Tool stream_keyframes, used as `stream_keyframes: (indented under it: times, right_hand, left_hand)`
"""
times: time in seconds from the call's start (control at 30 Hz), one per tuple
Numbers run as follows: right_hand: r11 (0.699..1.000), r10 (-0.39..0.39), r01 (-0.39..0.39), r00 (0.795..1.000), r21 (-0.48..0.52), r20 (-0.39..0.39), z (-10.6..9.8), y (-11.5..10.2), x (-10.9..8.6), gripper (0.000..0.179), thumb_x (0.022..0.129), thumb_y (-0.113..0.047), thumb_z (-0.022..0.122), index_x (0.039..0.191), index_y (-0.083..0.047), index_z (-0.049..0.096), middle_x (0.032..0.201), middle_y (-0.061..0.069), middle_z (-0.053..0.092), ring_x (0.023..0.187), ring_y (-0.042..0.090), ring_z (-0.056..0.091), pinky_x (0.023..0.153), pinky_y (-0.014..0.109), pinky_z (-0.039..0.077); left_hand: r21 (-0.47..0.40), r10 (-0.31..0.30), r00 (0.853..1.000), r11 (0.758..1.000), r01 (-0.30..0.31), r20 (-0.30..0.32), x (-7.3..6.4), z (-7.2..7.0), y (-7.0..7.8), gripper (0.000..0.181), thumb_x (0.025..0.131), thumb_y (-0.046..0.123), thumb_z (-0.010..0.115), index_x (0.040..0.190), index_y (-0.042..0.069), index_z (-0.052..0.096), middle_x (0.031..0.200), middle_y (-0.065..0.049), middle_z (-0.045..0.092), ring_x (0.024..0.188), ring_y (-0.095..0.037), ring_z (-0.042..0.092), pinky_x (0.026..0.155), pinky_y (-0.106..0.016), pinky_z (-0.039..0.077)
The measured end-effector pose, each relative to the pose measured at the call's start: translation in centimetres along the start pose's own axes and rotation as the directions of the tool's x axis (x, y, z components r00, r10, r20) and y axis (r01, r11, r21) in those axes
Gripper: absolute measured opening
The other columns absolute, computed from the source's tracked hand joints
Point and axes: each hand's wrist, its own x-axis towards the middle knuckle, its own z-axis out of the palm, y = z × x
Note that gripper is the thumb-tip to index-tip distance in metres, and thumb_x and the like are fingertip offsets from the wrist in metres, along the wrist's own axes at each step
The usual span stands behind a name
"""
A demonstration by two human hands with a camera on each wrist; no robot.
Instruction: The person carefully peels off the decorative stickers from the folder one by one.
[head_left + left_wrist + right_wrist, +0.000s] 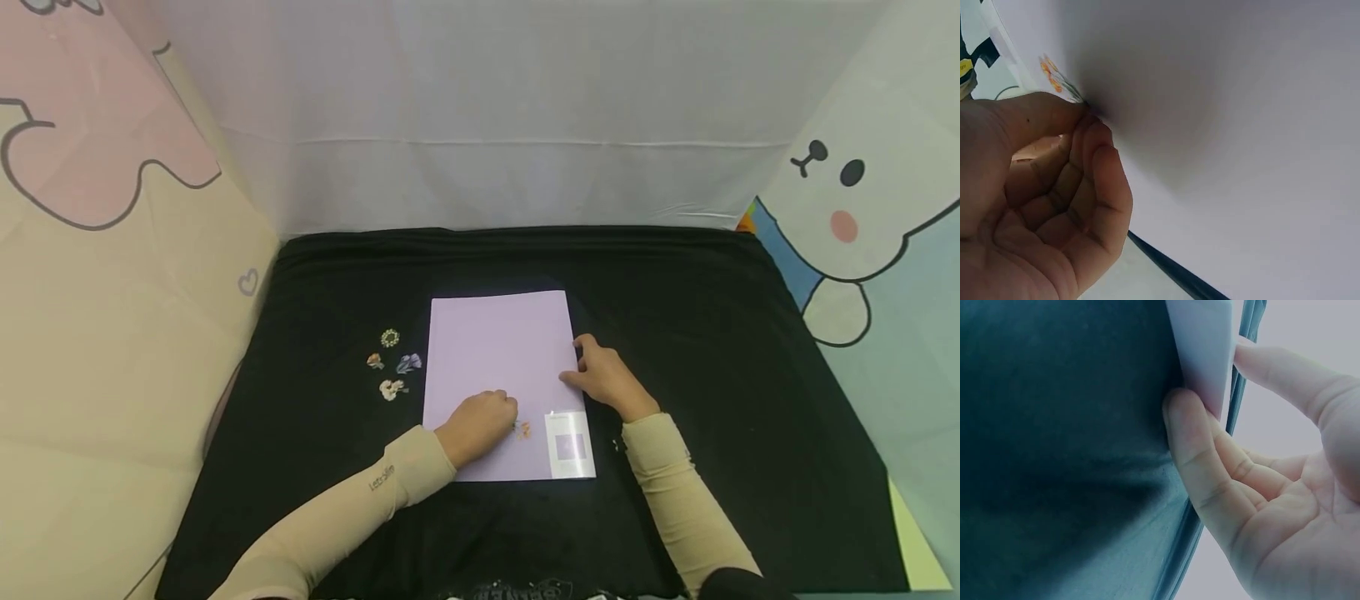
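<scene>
A lavender booklet lies on the black cloth, with a clear and white label at its lower right corner. Over its lower part, my left hand pinches the stem end of a small orange flower cutout between thumb and fingertips. In the left wrist view the flower's orange petals point away from the hand, close to the lavender surface. My right hand grips the booklet's right edge. The right wrist view shows the thumb on one side of the pale edge and fingers on the other.
Left of the booklet lie several small pieces: a round wreath, an orange flower, a purple flower and a cream flower. A tiny pale bit sits near the right forearm. Printed cloth walls enclose the black-covered table.
</scene>
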Motion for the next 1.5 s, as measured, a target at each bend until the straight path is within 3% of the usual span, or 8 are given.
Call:
stream_keyframes:
  times: [0.2, 0.37, 0.5, 0.63, 0.73, 1.0, 1.23, 1.5]
  right_hand:
    - [1.0, 0.004, -0.004, 1.0, 0.003, -0.003, -0.1, 0.0, 0.0, 0.062, 0.09, -0.014, 0.073, 0.137, 0.01, 0.04, 0.106, 0.027, 0.066, 0.085, 0.031, 0.065, 0.074, 0.046, 0.054]
    - [1.0, 0.019, -0.019, 1.0, 0.006, 0.019, 0.0, 0.0, 0.0, 0.062, 0.091, -0.015, 0.073, 0.138, 0.009, 0.04, 0.109, 0.027, 0.066, 0.087, 0.031, 0.065, 0.077, 0.047, 0.054]
    - [1.0, 0.025, -0.025, 0.999, 0.01, 0.03, -0.1, 0.0, 0.0, 0.063, 0.091, -0.015, 0.073, 0.138, 0.009, 0.04, 0.111, 0.028, 0.065, 0.089, 0.032, 0.066, 0.077, 0.047, 0.055]
    - [0.999, 0.028, -0.029, 0.999, 0.018, 0.033, -0.3, -0.1, -0.1, 0.063, 0.091, -0.015, 0.073, 0.138, 0.009, 0.039, 0.113, 0.029, 0.064, 0.09, 0.034, 0.065, 0.078, 0.048, 0.055]
    - [0.999, 0.027, -0.028, 0.999, 0.016, 0.035, -0.3, -0.1, -0.1, 0.063, 0.091, -0.016, 0.073, 0.138, 0.008, 0.039, 0.113, 0.029, 0.064, 0.091, 0.034, 0.065, 0.079, 0.049, 0.054]
    - [0.999, 0.036, -0.036, 0.998, 0.016, 0.049, -0.3, 0.1, 0.0, 0.063, 0.091, -0.017, 0.073, 0.138, 0.007, 0.039, 0.114, 0.029, 0.064, 0.093, 0.034, 0.065, 0.08, 0.049, 0.054]
    - [0.998, 0.049, -0.051, 0.997, 0.023, 0.055, -0.4, 0.2, 0.0, 0.063, 0.092, -0.017, 0.073, 0.139, 0.007, 0.039, 0.115, 0.029, 0.064, 0.092, 0.034, 0.065, 0.081, 0.049, 0.055]
    - [0.999, 0.042, -0.044, 0.998, 0.025, 0.056, -0.3, 0.1, 0.0, 0.063, 0.092, -0.017, 0.073, 0.139, 0.008, 0.039, 0.114, 0.029, 0.064, 0.09, 0.033, 0.065, 0.079, 0.048, 0.055]
  left_hand:
    - [0.025, 0.049, 0.998, 0.998, -0.05, 0.037, 0.6, 0.8, -0.6, 0.012, 0.091, 0.015, 0.069, 0.081, 0.007, 0.069, 0.071, -0.003, 0.061, 0.058, -0.011, 0.051, 0.052, -0.025, 0.049]
    - [-0.09, 0.017, 0.995, 0.996, -0.008, 0.099, 0.6, 1.0, -1.1, 0.015, 0.087, 0.016, 0.065, 0.076, 0.007, 0.062, 0.065, -0.001, 0.053, 0.055, -0.012, 0.043, 0.049, -0.026, 0.045]
    - [-0.232, 0.004, 0.991, 0.972, 0.028, 0.137, 0.3, -0.3, -1.5, 0.018, 0.086, 0.015, 0.064, 0.071, 0.009, 0.054, 0.063, 0.0, 0.047, 0.055, -0.013, 0.042, 0.05, -0.029, 0.044]
    - [-0.329, 0.0, 0.991, 0.943, 0.044, 0.134, -0.5, -1.1, -2.2, 0.021, 0.086, 0.013, 0.063, 0.069, 0.011, 0.051, 0.062, 0.002, 0.045, 0.056, -0.012, 0.041, 0.051, -0.028, 0.041]
    - [-0.39, -0.046, 0.984, 0.914, 0.112, 0.173, -1.6, -1.4, -3.2, 0.02, 0.086, 0.012, 0.061, 0.069, 0.012, 0.051, 0.063, 0.003, 0.045, 0.056, -0.011, 0.041, 0.051, -0.028, 0.039]
    - [-0.455, -0.195, 0.922, 0.823, 0.339, 0.334, -6.9, -2.7, -8.2, 0.021, 0.087, 0.012, 0.064, 0.067, 0.011, 0.063, 0.059, 0.004, 0.052, 0.05, -0.01, 0.046, 0.046, -0.027, 0.039]
    - [-0.424, -0.296, 0.828, 0.747, 0.511, 0.477, -11.1, -3.9, -11.7, 0.025, 0.089, 0.011, 0.065, 0.065, 0.01, 0.069, 0.052, 0.003, 0.047, 0.045, -0.01, 0.044, 0.045, -0.025, 0.035]
    - [-0.398, -0.334, 0.82, 0.749, 0.53, 0.464, -12.9, -4.8, -13.4, 0.012, 0.09, 0.004, 0.063, 0.083, 0.001, 0.073, 0.066, 0.0, 0.056, 0.054, -0.014, 0.051, 0.052, -0.03, 0.044]
